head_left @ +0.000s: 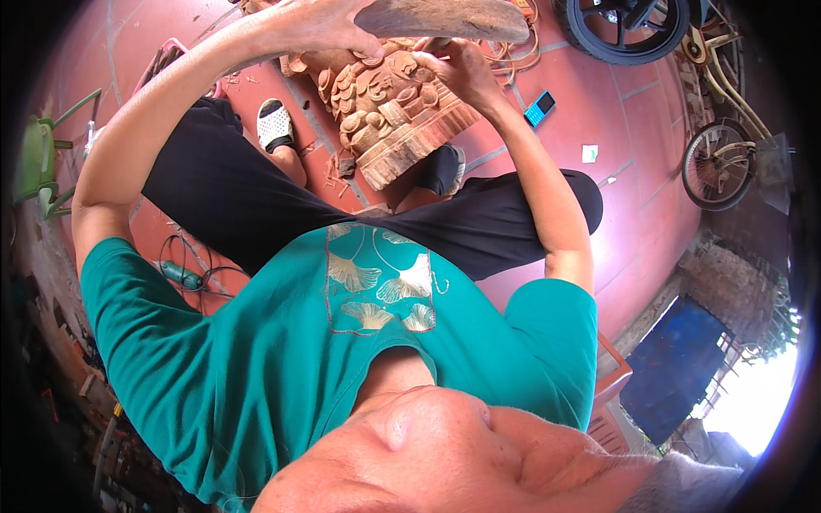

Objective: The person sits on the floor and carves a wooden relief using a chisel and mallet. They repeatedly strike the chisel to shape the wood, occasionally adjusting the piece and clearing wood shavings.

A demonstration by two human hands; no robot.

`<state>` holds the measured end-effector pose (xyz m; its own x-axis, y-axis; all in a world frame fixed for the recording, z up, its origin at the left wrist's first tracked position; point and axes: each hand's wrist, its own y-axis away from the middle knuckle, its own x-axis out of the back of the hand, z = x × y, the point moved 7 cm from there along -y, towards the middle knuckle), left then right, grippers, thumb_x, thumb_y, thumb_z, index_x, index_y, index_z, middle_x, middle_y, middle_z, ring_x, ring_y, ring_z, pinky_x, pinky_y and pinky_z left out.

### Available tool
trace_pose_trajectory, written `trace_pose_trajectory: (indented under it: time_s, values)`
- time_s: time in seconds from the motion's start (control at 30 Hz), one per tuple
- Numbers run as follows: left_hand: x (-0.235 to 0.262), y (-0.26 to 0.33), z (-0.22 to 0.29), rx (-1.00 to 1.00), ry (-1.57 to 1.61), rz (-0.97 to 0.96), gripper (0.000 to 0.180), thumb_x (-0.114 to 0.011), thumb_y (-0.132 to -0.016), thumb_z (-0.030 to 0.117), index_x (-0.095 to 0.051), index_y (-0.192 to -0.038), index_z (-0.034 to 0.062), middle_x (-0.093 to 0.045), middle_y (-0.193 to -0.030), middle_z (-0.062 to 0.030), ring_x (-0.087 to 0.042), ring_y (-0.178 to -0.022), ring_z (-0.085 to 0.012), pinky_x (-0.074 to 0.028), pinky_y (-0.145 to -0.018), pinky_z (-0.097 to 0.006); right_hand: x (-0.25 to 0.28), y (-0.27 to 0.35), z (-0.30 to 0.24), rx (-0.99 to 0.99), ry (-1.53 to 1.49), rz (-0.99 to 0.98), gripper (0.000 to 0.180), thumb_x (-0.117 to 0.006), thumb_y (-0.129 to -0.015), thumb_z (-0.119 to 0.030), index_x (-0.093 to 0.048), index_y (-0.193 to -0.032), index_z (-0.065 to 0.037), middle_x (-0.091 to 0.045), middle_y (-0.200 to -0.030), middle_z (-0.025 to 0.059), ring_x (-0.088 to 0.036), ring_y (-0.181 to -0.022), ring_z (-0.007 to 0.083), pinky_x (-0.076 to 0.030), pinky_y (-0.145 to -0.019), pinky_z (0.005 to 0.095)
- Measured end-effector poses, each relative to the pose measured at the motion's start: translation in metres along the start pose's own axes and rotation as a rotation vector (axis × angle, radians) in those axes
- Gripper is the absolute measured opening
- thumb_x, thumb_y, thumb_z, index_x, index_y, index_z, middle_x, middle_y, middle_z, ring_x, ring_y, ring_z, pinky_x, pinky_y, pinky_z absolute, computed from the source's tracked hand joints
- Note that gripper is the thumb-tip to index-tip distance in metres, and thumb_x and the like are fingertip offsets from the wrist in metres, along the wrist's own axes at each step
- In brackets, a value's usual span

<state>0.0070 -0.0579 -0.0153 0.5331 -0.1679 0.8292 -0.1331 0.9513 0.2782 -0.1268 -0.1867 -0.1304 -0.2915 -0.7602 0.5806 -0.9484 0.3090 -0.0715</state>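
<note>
My left hand (pixel 329 27) is at the top edge, closed at the near end of a club-shaped piece of brown wood (pixel 453 19); part of its fingers is cut off by the frame. The wood stretches right, over my right hand (pixel 466 75). That hand's fingers are bent together against the upper right of a wood carving (pixel 385 98); whatever they hold is hidden behind the wood. Coin-like discs and rounded shapes in relief cover the carving, above a grooved base (pixel 419 145). It lies tilted on the floor between my feet.
Wood chips (pixel 335 175) lie on the red tiles beside the carving. Right of it are a blue phone (pixel 540 109), an orange cord (pixel 513 64) and a small white packet (pixel 590 153). A motorbike wheel (pixel 620 26) and a bicycle wheel (pixel 718 162) stand farther right; a green chair (pixel 38 158) is left.
</note>
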Motion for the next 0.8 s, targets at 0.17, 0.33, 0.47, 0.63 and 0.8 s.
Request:
trace_pose_trajectory:
  time_s: [0.17,0.33,0.47,0.63,0.8]
  values:
    - [0.018,0.01,0.0,-0.007,0.024,0.139,0.077,-0.078,-0.08,0.045,-0.055,-0.13,-0.0093,-0.068,-0.105,-0.0321,-0.07,-0.097,-0.0379,-0.055,-0.083,-0.043,0.002,0.005,0.008,-0.029,-0.165,0.04,0.023,-0.075,-0.091,-0.023,-0.076,-0.103,-0.004,-0.077,-0.088,0.0115,-0.074,-0.082,0.018,-0.057,-0.076,0.0323]
    - [0.052,0.022,0.031,-0.171,0.122,0.366,0.083,-0.08,-0.08,0.043,-0.05,-0.137,-0.0087,-0.067,-0.115,-0.0284,-0.066,-0.107,-0.033,-0.05,-0.096,-0.042,0.006,0.009,0.003,-0.112,-0.05,-0.004,0.022,-0.074,-0.093,-0.021,-0.074,-0.107,-0.003,-0.076,-0.095,0.0076,-0.07,-0.088,0.0121,-0.055,-0.081,0.0294]
    - [0.051,0.025,0.026,-0.239,0.137,0.434,0.084,-0.08,-0.08,0.042,-0.049,-0.139,-0.0082,-0.067,-0.114,-0.0295,-0.066,-0.107,-0.0346,-0.051,-0.096,-0.042,0.006,0.008,-0.002,-0.112,-0.034,-0.011,0.024,-0.074,-0.093,-0.022,-0.074,-0.107,-0.003,-0.076,-0.096,0.0084,-0.071,-0.088,0.0129,-0.056,-0.08,0.03]
    - [0.009,0.005,0.0,-0.167,0.006,0.179,0.081,-0.079,-0.08,0.043,-0.05,-0.137,-0.0075,-0.066,-0.108,-0.0329,-0.068,-0.102,-0.0398,-0.054,-0.088,-0.045,0.001,0.002,0.002,-0.031,-0.002,0.012,0.022,-0.073,-0.093,-0.022,-0.074,-0.104,-0.002,-0.076,-0.092,0.0096,-0.073,-0.084,0.0157,-0.057,-0.076,0.0308]
    - [-0.001,0.0,-0.002,-0.103,-0.013,0.089,0.074,-0.078,-0.08,0.043,-0.055,-0.129,-0.0064,-0.069,-0.093,-0.0288,-0.07,-0.088,-0.0398,-0.055,-0.078,-0.044,0.0,0.004,-0.004,0.02,-0.008,0.005,0.018,-0.072,-0.094,-0.017,-0.072,-0.101,0.0,-0.075,-0.09,0.0081,-0.071,-0.085,0.0142,-0.056,-0.078,0.0295]
